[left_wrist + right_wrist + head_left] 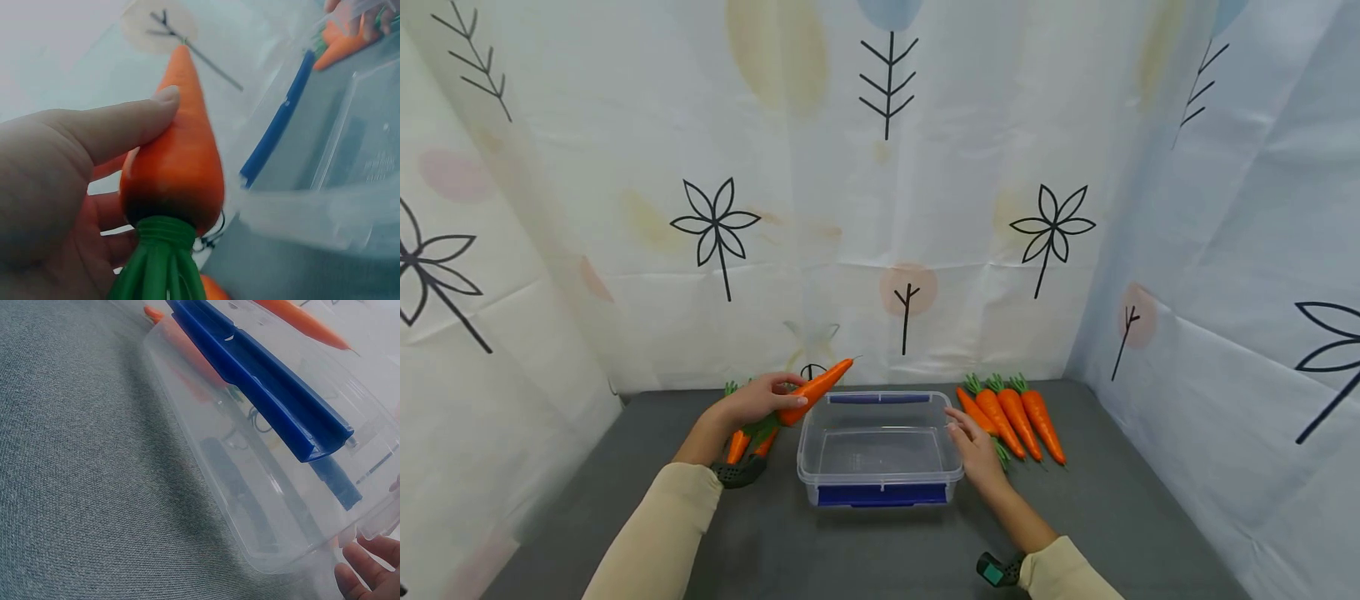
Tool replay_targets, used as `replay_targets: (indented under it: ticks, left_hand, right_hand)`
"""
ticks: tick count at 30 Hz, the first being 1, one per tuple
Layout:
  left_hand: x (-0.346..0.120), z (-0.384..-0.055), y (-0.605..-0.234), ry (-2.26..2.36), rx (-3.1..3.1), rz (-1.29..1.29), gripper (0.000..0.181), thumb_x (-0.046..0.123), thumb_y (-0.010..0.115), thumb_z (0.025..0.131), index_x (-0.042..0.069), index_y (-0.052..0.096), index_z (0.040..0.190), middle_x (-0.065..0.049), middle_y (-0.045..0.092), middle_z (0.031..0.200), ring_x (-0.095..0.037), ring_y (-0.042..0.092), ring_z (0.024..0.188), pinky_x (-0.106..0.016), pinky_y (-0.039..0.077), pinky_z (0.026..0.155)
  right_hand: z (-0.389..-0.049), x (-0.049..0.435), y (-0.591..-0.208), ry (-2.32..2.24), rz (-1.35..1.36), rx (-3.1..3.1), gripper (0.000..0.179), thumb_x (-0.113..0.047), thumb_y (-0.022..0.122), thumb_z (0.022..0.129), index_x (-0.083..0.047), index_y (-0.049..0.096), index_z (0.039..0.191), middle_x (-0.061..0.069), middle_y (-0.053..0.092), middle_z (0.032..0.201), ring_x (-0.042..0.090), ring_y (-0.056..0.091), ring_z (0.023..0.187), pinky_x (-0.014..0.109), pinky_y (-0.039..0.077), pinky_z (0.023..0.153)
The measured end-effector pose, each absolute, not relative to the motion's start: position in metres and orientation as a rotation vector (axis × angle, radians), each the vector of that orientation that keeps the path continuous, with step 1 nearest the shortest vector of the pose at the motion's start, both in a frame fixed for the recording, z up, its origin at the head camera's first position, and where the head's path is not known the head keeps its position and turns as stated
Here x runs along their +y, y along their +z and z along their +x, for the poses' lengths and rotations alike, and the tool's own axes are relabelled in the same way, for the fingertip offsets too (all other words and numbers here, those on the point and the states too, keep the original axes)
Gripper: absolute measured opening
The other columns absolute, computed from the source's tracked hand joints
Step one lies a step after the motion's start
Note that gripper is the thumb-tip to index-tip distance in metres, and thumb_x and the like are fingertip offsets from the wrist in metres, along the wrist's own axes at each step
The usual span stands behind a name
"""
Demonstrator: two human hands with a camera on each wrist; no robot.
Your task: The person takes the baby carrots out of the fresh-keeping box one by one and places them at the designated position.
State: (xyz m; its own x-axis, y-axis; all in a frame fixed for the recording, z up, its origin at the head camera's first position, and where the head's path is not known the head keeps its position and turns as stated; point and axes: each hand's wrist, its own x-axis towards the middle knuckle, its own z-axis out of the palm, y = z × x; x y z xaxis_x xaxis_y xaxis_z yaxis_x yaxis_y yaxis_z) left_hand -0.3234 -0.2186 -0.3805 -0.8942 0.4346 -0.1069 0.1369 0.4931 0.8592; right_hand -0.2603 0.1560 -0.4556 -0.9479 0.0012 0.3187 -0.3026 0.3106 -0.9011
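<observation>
My left hand (pixel 756 403) grips an orange carrot (pixel 818 390) with a green leafy top. It is raised beside the left end of a clear plastic box (pixel 880 479) with blue latches. The left wrist view shows the thumb lying along the carrot (pixel 181 150), its tip pointing away and the green stem towards the wrist. At the box's right side is my right hand (pixel 981 460), fingers loosely extended at the rim. In the right wrist view, the fingers (pixel 362 565) are at a corner of the box. No lid shows on the box, and its inside appears bare.
Several carrots (pixel 1015 421) lie in a row right of the box, partly behind the right hand. More carrots (pixel 737 447) lie at the left, partly hidden by the left hand. A patterned white curtain (pixel 820 208) surrounds the grey table (pixel 850 558).
</observation>
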Motion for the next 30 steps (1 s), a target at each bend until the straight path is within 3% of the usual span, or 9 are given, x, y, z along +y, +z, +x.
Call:
replay_targets:
  ticks: [7, 13, 20, 30]
  left_hand:
    - [-0.246, -0.319, -0.388, 1.456, 2.517, 0.341, 0.05, 0.032, 0.065, 0.095, 0.004, 0.051, 0.134, -0.02, 0.06, 0.118, -0.029, 0.063, 0.091, -0.044, 0.052, 0.082]
    - [-0.268, -0.32, -0.4, 1.432, 2.621, 0.207, 0.061, 0.043, 0.065, 0.092, 0.005, 0.049, 0.138, -0.021, 0.056, 0.125, -0.028, 0.059, 0.098, -0.044, 0.049, 0.084]
    - [-0.291, -0.314, -0.412, 1.431, 2.699, 0.108, 0.071, 0.048, 0.064, 0.092, 0.003, 0.044, 0.143, -0.026, 0.051, 0.131, -0.032, 0.059, 0.101, -0.046, 0.048, 0.082]
    - [-0.319, -0.296, -0.43, 1.498, 2.804, -0.108, 0.071, 0.05, 0.059, 0.094, 0.0, 0.043, 0.143, -0.029, 0.051, 0.128, -0.037, 0.056, 0.104, -0.048, 0.049, 0.085]
  right_hand:
    - [-0.259, 0.157, -0.457, 1.706, 0.278, -2.32, 0.036, -0.01, 0.049, 0.102, 0.007, 0.052, 0.135, 0.034, 0.057, 0.122, 0.046, 0.057, 0.109, 0.057, 0.046, 0.091]
    - [-0.263, 0.158, -0.463, 1.718, 0.288, -2.312, 0.036, -0.009, 0.048, 0.102, 0.007, 0.051, 0.134, 0.034, 0.056, 0.123, 0.046, 0.057, 0.11, 0.057, 0.046, 0.091]
    - [-0.284, 0.163, -0.489, 1.706, 0.252, -2.304, 0.037, -0.018, 0.051, 0.103, -0.001, 0.054, 0.136, 0.028, 0.059, 0.123, 0.041, 0.059, 0.109, 0.056, 0.046, 0.092]
    - [-0.285, 0.163, -0.492, 1.66, 0.264, -2.307, 0.037, -0.023, 0.051, 0.103, -0.005, 0.056, 0.135, 0.025, 0.061, 0.121, 0.039, 0.059, 0.108, 0.055, 0.047, 0.091]
